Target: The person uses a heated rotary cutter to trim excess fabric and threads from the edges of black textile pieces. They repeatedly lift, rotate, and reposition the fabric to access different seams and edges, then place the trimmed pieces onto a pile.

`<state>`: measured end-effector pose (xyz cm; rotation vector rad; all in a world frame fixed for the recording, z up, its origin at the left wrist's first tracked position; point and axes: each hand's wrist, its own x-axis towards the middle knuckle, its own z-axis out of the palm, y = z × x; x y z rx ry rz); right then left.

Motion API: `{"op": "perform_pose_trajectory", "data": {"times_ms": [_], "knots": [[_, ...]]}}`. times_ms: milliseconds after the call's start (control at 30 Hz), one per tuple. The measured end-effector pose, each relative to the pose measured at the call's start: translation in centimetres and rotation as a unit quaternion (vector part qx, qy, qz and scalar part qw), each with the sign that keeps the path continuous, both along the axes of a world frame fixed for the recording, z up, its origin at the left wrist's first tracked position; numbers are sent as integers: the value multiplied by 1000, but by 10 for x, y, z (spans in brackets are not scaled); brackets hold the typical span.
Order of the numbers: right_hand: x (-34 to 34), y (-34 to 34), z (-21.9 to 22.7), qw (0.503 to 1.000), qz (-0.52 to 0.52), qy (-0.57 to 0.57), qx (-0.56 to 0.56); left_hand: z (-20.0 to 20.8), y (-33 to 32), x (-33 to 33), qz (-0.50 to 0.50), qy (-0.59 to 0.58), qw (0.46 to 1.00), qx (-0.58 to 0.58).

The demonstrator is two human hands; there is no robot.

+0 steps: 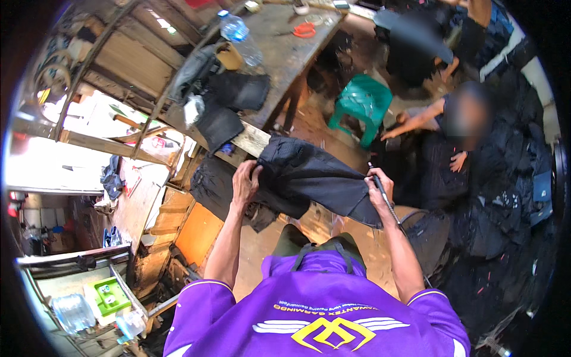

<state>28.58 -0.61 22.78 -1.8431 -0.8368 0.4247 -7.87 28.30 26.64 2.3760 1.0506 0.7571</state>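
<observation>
A pair of black trousers (321,172), or one leg of it, stretches sideways in front of me over the end of a pale wooden board (252,141). My left hand (245,182) is closed on the cloth at its left end, the fingers pinching the edge. At the other end, my right hand (379,185) is closed around a slim black pen-like tool (383,194) with a dark cord running down along my forearm. The tool's tip points up and away from me. That hand also touches the trousers' right end; whether it grips the cloth I cannot tell.
Another dark garment (213,183) hangs left of the board. A worktable (285,56) ahead carries a water bottle (241,35), orange-handled scissors (304,30) and folded black cloth. Beyond stands a green stool (363,104). To the right, a person (440,149) sits among heaped dark clothes (505,202).
</observation>
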Motion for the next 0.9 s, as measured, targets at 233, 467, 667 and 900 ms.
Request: {"op": "perform_pose_trajectory", "data": {"times_ms": [233, 467, 667, 900], "knots": [[127, -172, -10, 975, -135, -137, -113, -21, -142, 173, -90, 31, 991, -89], [209, -91, 17, 916, -198, -347, 28, -46, -208, 254, 79, -59, 992, -77], [21, -3, 37, 975, 111, -152, 116, -36, -25, 134, 67, 11, 996, -55], [-113, 26, 2, 977, 138, -144, 72, -4, -31, 61, 58, 113, 987, -95]]}}
